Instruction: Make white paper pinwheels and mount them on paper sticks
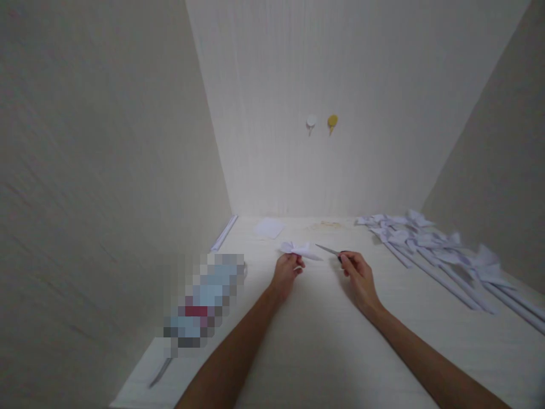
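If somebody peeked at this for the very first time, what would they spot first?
Probably the two bare arms reaching to the middle of the white table: the left hand pinches a folded white paper piece, and the right hand holds scissors pointed toward it. Next, the row of white paper pinwheels on sticks lying along the table's right side.

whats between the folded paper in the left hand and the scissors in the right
Nothing: in the head view only bare white table shows between the folded paper and the scissors.
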{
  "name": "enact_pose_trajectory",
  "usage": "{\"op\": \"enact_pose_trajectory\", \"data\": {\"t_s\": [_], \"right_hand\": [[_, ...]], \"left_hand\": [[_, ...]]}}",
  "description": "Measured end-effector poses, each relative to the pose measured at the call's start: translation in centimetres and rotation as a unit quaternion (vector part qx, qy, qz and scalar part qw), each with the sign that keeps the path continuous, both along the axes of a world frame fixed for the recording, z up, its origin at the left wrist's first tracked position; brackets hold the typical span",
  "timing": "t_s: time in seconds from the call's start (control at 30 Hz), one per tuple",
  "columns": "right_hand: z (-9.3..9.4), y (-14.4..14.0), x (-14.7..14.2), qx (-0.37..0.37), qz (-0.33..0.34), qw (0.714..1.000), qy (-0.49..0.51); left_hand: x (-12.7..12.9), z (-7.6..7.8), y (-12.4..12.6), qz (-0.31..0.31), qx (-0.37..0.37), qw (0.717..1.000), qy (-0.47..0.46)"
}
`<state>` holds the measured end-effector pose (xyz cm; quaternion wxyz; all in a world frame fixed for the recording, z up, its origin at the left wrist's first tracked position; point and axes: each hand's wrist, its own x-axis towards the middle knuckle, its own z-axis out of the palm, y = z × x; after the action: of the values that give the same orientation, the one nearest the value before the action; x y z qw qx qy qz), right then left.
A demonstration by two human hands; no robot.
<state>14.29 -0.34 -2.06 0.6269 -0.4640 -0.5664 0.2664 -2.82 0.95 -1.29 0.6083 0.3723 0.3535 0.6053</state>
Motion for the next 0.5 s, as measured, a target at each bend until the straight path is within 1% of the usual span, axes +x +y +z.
{"op": "enact_pose_trajectory", "data": {"t_s": [0.13, 0.3, 0.37, 0.4, 0.47, 0.5], "right_hand": [[0.0, 0.1, 0.1, -0.039, 0.002, 0.998, 0.041], [-0.2, 0.1, 0.1, -0.067, -0.006, 0.997, 0.047], [-0.5, 0.0, 0.2, -0.077, -0.007, 0.997, 0.025], [-0.6, 0.0, 0.3, -0.081, -0.01, 0.997, 0.015], [-0.9, 0.2, 0.3, -0.091, -0.006, 0.996, -0.01], [-0.9, 0.5, 0.2, -0.085, 0.001, 0.996, -0.038]], "left_hand": [[-0.2, 0.6, -0.8, -0.124, -0.023, 0.991, -0.047], [-0.3, 0.7, -1.4, -0.228, -0.063, 0.967, -0.095], [-0.4, 0.7, -1.5, -0.257, -0.073, 0.959, -0.091], [-0.5, 0.7, -1.6, -0.286, -0.077, 0.951, -0.086], [-0.7, 0.7, -1.8, -0.296, -0.075, 0.95, -0.071], [-0.8, 0.8, -2.0, -0.316, -0.057, 0.946, -0.031]]}}
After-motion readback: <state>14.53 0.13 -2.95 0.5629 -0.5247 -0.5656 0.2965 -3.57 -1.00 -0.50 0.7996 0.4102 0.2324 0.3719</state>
